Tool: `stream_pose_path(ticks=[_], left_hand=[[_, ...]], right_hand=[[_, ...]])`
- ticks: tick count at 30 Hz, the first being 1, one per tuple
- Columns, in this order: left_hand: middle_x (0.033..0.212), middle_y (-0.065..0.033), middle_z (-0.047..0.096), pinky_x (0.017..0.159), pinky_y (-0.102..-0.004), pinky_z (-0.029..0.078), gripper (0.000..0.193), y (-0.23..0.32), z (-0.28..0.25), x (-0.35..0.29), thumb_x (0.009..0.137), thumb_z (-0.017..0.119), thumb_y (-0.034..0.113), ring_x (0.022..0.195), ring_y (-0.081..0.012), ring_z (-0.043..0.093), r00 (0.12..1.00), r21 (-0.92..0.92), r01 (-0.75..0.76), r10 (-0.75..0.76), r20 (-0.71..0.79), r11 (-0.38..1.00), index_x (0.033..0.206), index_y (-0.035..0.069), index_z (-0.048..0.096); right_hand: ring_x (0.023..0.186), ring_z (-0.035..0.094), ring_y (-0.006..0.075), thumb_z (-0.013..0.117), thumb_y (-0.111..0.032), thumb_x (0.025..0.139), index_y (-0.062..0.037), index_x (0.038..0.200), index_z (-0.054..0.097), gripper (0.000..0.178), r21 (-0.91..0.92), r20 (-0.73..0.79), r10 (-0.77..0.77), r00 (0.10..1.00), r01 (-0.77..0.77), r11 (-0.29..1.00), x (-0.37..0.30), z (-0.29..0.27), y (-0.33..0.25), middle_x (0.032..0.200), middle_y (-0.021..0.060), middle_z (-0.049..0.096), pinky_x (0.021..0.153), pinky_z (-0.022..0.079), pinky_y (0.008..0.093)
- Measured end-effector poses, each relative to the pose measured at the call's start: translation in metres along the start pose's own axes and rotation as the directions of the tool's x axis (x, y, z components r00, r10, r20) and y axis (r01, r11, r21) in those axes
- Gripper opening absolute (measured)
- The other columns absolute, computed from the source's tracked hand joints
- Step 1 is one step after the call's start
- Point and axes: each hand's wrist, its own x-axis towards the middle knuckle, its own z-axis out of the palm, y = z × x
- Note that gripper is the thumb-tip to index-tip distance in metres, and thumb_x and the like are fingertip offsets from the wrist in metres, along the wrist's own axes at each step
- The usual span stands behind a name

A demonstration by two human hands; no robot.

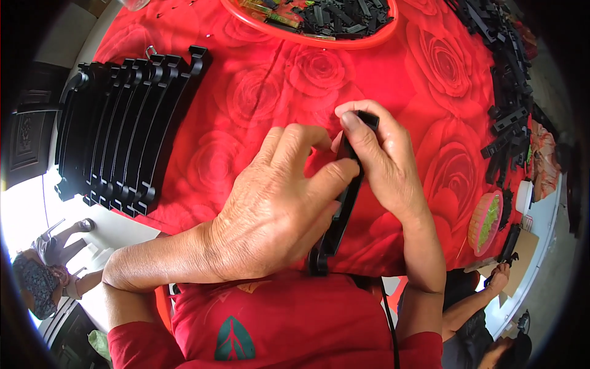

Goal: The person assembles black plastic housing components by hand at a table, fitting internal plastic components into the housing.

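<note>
A long black plastic bar [345,216] with hooked ends stands slanted in front of my chest, its lower end near my shirt. My right hand [390,161] grips its upper end, thumb on the near face and fingers wrapped behind. My left hand [270,195] reaches across from the left, with its thumb pressed on the bar's edge and its fingers bent in beside it. Whether a small part sits between the left fingertips is hidden. Similar black bars [126,132] lie side by side in a row on the left.
A red tub [295,40] of small black parts stands at the far edge of the red rose-patterned cloth [246,98]. Loose black pieces [510,104] pile up along the right, near a pink basket [478,224] of yellow-green bits. Other people sit at the lower left and lower right.
</note>
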Motion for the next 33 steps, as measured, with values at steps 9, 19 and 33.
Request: stream_pose_path(ticks=[9,19,33], left_hand=[[0.123,-0.0210,0.053,0.089,-0.0470,0.052,0.029,0.016,0.017,-0.014,0.082,0.077,0.010,0.105,-0.0365,0.055,0.997,0.283,-0.001,-0.020,0.070,0.959,0.108,0.002,0.071],[0.110,-0.0189,0.054,0.081,-0.0447,0.051,0.017,0.018,0.028,-0.008,0.083,0.076,0.009,0.095,-0.0352,0.055,0.990,0.250,-0.004,-0.031,0.137,0.968,0.094,0.001,0.066],[0.110,-0.0187,0.051,0.079,-0.0435,0.057,0.033,0.012,0.030,-0.004,0.079,0.079,0.001,0.096,-0.0350,0.061,0.968,-0.015,0.166,-0.160,0.192,0.986,0.108,-0.002,0.065]], right_hand=[[0.077,0.072,0.0300,0.072,-0.031,0.105,-0.0003,0.102,0.077,0.031,-0.433,-0.122,-0.249,0.961,0.174,0.884,-0.011,0.017,0.003,0.088,0.0149,0.073,0.068,0.054,0.0394],[0.080,0.068,0.0276,0.076,-0.016,0.097,-0.0066,0.097,0.078,0.009,-0.546,-0.029,-0.500,0.865,0.406,0.733,-0.004,0.007,0.026,0.090,0.0076,0.069,0.070,0.055,0.0410],[0.081,0.067,0.0260,0.068,-0.008,0.101,-0.0011,0.100,0.076,0.011,-0.541,-0.008,-0.494,0.869,0.412,0.733,-0.006,0.006,0.029,0.091,0.0115,0.069,0.073,0.054,0.0374]])
